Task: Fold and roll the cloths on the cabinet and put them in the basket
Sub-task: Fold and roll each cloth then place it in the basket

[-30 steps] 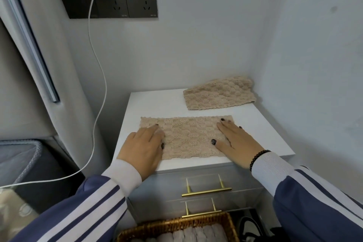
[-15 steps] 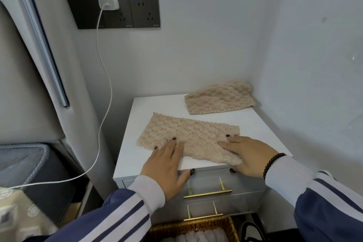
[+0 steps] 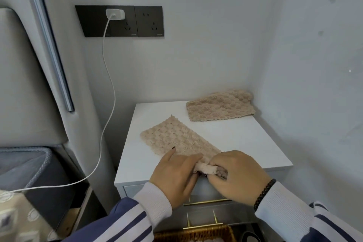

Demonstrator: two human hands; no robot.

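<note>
Both the left hand and right hand pinch the started roll of the beige textured cloth; uneven pressure could skew or loosen it.

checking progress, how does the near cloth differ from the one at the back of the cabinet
The near cloth lies diagonally, its near end rolled up under the left hand and right hand; the back cloth lies folded flat and untouched in the corner. The near cloth looks paler. Both are beige, bubble-textured, on the cabinet.
</note>
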